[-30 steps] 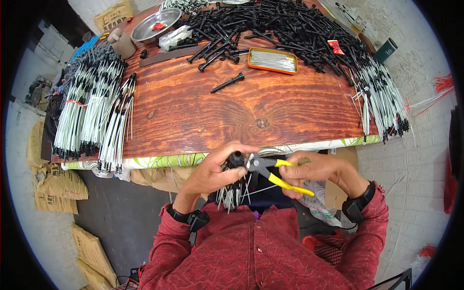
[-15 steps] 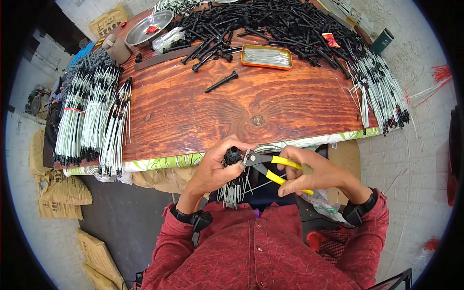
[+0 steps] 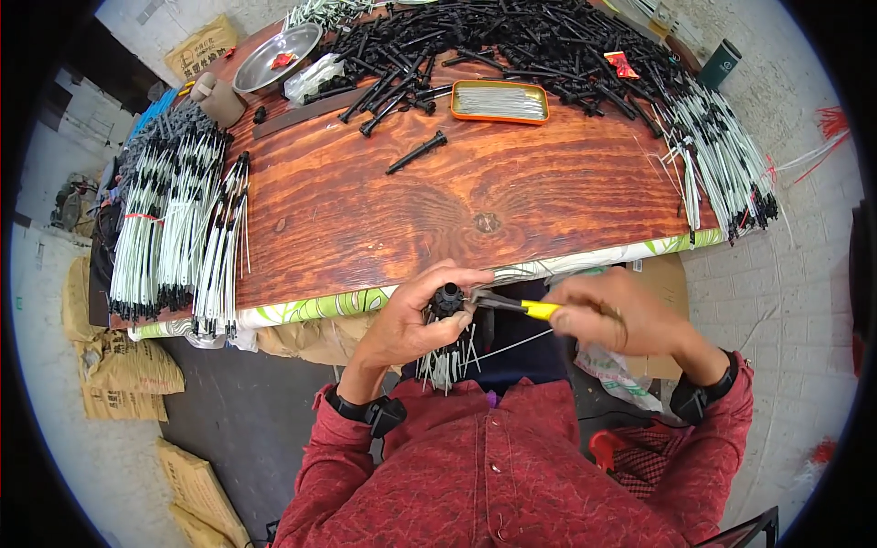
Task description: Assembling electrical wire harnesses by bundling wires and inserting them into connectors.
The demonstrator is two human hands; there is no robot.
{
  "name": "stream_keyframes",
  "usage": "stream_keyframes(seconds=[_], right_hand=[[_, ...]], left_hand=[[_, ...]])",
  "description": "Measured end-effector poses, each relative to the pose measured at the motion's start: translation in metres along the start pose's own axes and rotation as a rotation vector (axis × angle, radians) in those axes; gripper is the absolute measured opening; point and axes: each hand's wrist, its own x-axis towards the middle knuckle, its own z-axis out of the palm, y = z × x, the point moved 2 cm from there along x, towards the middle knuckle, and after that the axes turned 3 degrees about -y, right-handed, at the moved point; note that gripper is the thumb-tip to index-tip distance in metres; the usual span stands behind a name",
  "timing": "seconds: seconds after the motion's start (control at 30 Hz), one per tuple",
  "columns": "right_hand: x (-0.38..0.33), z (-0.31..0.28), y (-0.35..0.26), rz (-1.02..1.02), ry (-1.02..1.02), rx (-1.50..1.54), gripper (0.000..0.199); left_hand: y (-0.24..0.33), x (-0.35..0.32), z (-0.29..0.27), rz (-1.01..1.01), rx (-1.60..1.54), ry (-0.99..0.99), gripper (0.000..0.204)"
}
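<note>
right hand [image 3: 607,315] blurred, pliers [image 3: 537,309] partly hidden

Near tabletop [image 3: 575,215] passable; black heap [image 3: 512,46] blocks far side; room beneath unclear.

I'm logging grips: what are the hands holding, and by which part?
The left hand holds a black piece around its sides near the upper end; the right hand holds pliers by the yellow handle end.

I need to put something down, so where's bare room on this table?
The middle of the wooden tabletop, between the left strip bundles and right strip bundles, from the loose black rod to the patterned cloth. The far side is crowded: black-rod heap, orange tin.
</note>
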Motion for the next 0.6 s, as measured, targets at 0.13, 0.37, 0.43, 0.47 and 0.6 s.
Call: stream_keyframes(seconds=[0.13, 0.37, 0.43, 0.47, 0.6], right_hand=[[0.003, 0.013, 0.017, 0.328, -0.366, 0.652, 0.054], [-0.001, 0.018, 0.017, 0.136, -0.252, 0.485, 0.044], [-0.006, 0.014, -0.004, 0.064, -0.074, 0.077, 0.041], [-0.006, 0.017, -0.007, 0.062, -0.070, 0.084, 0.041], [-0.013, 0.015, -0.022, -0.250, 0.391, -0.348, 0.047]], left_hand=[[-0.001, 0.002, 0.000, 0.035, 0.002, -0.030, 0.043], [-0.005, 0.002, -0.006, 0.036, -0.055, -0.087, 0.041], [-0.009, 0.002, -0.008, 0.049, -0.071, -0.066, 0.043], [-0.009, 0.002, -0.009, 0.056, -0.078, -0.057, 0.043], [-0.008, 0.002, -0.007, -0.016, -0.052, -0.004, 0.045]])
